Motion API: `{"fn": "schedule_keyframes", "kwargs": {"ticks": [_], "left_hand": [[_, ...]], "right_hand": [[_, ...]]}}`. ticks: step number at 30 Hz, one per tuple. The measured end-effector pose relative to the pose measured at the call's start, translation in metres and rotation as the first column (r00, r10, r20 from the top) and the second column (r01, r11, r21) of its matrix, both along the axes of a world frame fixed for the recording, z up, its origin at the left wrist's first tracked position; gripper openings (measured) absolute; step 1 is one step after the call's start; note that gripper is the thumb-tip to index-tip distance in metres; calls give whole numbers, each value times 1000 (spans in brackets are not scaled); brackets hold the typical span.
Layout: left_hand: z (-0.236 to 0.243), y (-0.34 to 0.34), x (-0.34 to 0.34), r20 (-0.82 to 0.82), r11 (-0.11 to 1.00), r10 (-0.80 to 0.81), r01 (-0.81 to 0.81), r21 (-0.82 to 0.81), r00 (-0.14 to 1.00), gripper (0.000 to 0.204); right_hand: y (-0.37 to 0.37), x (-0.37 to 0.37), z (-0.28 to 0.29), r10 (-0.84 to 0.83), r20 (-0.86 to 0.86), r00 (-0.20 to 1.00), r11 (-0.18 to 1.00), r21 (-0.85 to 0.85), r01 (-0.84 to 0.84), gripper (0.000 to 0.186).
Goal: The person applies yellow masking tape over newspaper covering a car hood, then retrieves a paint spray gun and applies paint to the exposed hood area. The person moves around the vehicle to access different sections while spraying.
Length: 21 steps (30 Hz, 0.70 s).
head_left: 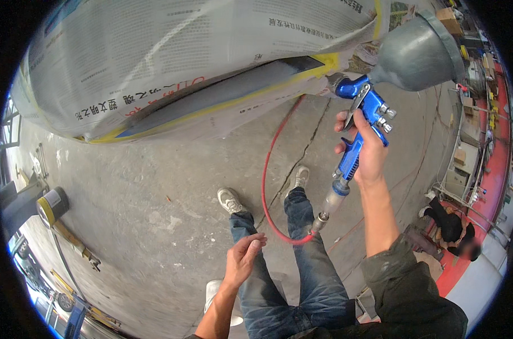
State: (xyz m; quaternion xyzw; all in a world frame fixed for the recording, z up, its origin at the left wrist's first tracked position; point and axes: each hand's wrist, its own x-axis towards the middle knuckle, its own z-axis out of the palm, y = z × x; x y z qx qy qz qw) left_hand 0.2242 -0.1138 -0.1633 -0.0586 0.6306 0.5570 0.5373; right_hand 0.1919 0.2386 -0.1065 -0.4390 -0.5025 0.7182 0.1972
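My right hand [369,147] is wrapped around the grip of a blue spray gun [352,158], its fingers at the silver trigger. A large grey paint cup [417,53] sits on top of the gun. Below the grip, a clear filter [333,202] joins a red air hose [266,175]. The gun's nozzle end is close to a grey sanded panel [211,96], edged with yellow masking tape [222,105] and surrounded by printed masking paper [177,39]. Low in front of my legs, my left hand [245,259] hangs loosely, fingers extended, holding nothing visible.
The red hose loops in front of my legs over the cracked concrete floor [172,192]. On the left, a yellow-and-dark can [52,204] rests by a stand. Shelving with boxes [460,155] and a dark bundle [446,223] lie along the right side.
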Motion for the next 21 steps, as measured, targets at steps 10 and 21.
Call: {"fn": "schedule_keyframes", "kwargs": {"ticks": [10,21], "left_hand": [[-1,-3,3,-7,1000,-21,21,3,1000,37],[0,-43,-5,-19,999,-24,25,33,1000,38]], "right_hand": [[-34,-6,3,-11,20,1000,1000,-16,11,22],[-139,-55,29,206,-76,976,966,-141,-215,24]]}}
